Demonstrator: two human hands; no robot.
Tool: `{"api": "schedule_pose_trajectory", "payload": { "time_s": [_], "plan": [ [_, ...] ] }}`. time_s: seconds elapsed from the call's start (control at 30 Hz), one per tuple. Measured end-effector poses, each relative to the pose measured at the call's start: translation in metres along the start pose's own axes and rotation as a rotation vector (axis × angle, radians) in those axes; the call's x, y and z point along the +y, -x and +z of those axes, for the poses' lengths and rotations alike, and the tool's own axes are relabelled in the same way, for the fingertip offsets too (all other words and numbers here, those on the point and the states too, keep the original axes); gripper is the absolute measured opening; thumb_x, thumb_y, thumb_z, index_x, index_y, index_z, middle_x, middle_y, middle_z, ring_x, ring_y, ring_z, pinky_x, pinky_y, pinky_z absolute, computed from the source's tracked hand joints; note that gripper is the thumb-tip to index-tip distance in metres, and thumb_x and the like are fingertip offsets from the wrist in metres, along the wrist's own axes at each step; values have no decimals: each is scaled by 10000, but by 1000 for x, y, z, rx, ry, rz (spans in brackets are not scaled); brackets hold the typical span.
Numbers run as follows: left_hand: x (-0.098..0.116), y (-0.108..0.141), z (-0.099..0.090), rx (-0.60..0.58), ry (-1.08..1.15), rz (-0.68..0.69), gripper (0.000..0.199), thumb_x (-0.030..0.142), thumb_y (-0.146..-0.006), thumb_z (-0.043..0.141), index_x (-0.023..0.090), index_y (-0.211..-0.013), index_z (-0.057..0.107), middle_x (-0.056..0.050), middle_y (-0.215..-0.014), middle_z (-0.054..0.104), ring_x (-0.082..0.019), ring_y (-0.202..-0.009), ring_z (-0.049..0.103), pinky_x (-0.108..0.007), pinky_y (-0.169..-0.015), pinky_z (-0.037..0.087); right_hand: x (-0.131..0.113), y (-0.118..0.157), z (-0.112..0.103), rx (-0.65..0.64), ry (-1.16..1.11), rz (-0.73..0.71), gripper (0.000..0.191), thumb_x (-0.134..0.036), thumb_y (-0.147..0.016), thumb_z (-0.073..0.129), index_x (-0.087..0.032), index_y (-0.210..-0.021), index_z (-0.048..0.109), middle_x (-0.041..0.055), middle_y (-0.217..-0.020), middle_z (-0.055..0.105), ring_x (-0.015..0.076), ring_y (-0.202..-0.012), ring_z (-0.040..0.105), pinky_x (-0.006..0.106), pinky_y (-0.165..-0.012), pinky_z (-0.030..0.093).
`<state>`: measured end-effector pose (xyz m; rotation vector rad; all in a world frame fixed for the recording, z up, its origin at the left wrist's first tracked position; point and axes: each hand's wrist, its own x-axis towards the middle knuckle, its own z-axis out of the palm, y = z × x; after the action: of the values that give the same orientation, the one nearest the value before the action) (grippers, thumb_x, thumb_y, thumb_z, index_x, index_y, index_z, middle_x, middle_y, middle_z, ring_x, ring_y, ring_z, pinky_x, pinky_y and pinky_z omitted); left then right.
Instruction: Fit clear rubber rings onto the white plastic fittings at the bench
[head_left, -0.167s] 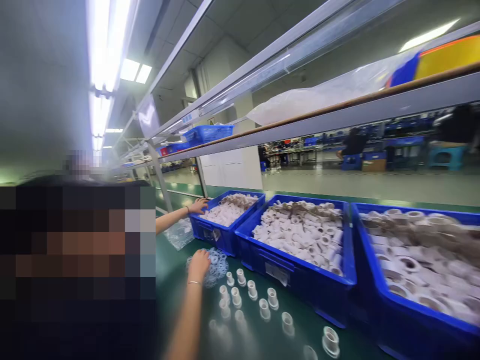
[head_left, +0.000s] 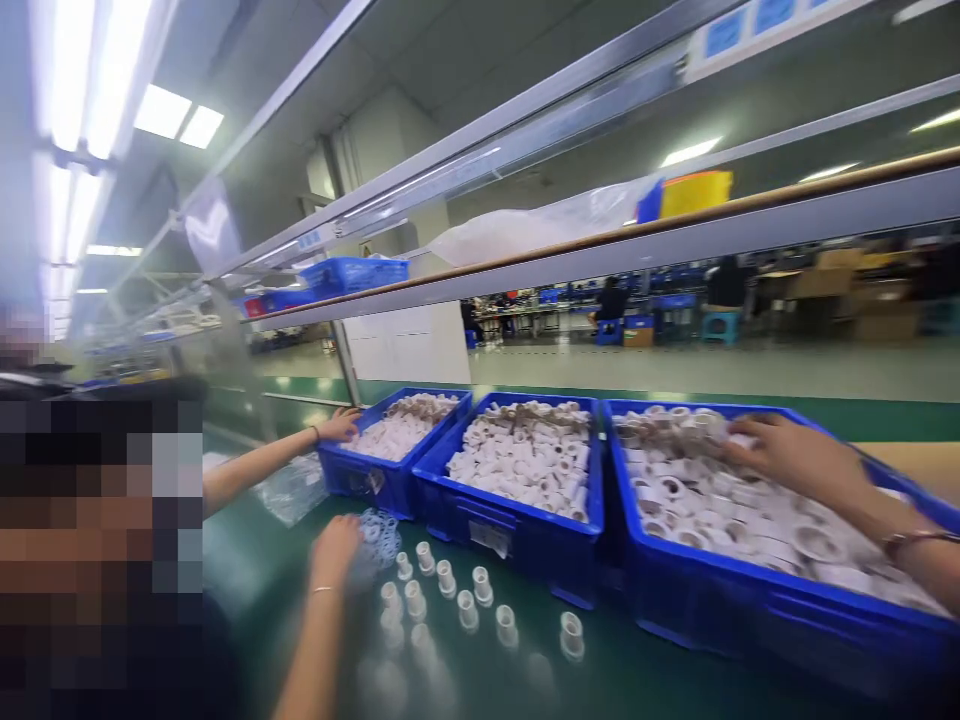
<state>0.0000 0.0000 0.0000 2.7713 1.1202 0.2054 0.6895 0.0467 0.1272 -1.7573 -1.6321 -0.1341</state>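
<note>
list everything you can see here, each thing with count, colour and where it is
blue bins: three, blue, in a row on the bench, each filled with white fittings
white fittings: about ten, white, standing upright on the green bench in front of the middle bin
pile of rings: one, pale translucent, on the bench by the left hand
plastic bag: one, clear, on the bench left of the bins
green bench: one, green, under everything
upper shelf: one, grey, overhead, with blue crates, a clear bag, a yellow box
co-worker's hand: one, on the far-left bin's rim
left hand: on the ring pile
right hand: in the right bin, on the fittings
</note>
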Motion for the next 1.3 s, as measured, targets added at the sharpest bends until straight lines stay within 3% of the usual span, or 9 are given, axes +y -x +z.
{"api": "schedule_pose_trajectory", "payload": {
  "time_s": [0.1,0.27,0.4,0.6,0.73,0.83,0.93,1.07,1.3],
  "plan": [
    [-15,2,15,181,-52,110,760,459,-946,-78,325,-688,624,25,-533,273,-93,-365,328,-205,-383,154,-31,46,-21,-80,59,-119,434,-468,-948,536,-107,-1060,749,161,-1190,637,129,-787,622,341,-691,373],
    [-46,12,36,841,-34,201,680,448,-986,1,178,-433,289,64,-681,-74,-68,-555,-124,-155,-606,-48,-98,168,-51,-271,-251,-316,271,-452,-942,580,-226,-1006,714,75,-1079,616,205,-869,629,329,-776,498],
    [-60,9,38,621,620,269,391,186,-885,464,245,-502,514,78,-631,-109,-79,-670,-208,-148,-683,-141,-128,262,-38,-402,-279,-309,189,-359,-935,543,-316,-1049,687,31,-1173,598,210,-1019,604,334,-859,530],
    [-64,7,28,-274,1805,253,470,42,-722,388,395,-697,697,72,-446,78,-70,-318,102,-72,-368,-58,-107,332,29,-326,15,-394,220,-256,-848,550,-361,-1021,637,5,-1257,618,279,-1053,588,301,-506,545],
    [-53,16,26,394,2129,89,486,-71,-648,267,235,-556,633,24,-495,346,-26,-437,460,-27,-379,109,-92,344,57,-282,-61,-468,325,-285,-805,626,-373,-1117,607,12,-1251,636,286,-1040,594,367,-633,624],
    [-41,18,25,902,1420,57,423,-110,-570,324,197,-506,608,39,-539,135,-25,-413,204,-53,-555,-145,-90,345,62,-283,-104,-477,425,-319,-776,675,-397,-1183,577,-5,-1252,640,323,-1132,572,510,-900,594],
    [-37,15,24,832,676,136,349,-46,-661,439,209,-455,561,47,-672,-12,-99,-607,-133,-167,-721,-240,-90,347,64,-280,-161,-457,408,-310,-805,653,-390,-1194,560,-8,-1220,646,329,-1236,524,583,-1063,486],
    [-42,13,26,659,87,184,548,127,-872,199,237,-386,426,45,-711,-72,-124,-613,-168,-169,-619,-214,-91,352,70,-211,-213,-374,370,-290,-858,590,-328,-1223,537,50,-1245,612,318,-1239,526,572,-1060,488],
    [-43,10,25,769,-172,39,572,340,-883,181,275,-329,307,42,-556,-46,-124,-374,125,-155,-415,133,-100,344,51,-231,-384,-125,411,-393,-966,502,-343,-1373,467,51,-1366,521,271,-1241,514,458,-1025,507]
  ]
}}
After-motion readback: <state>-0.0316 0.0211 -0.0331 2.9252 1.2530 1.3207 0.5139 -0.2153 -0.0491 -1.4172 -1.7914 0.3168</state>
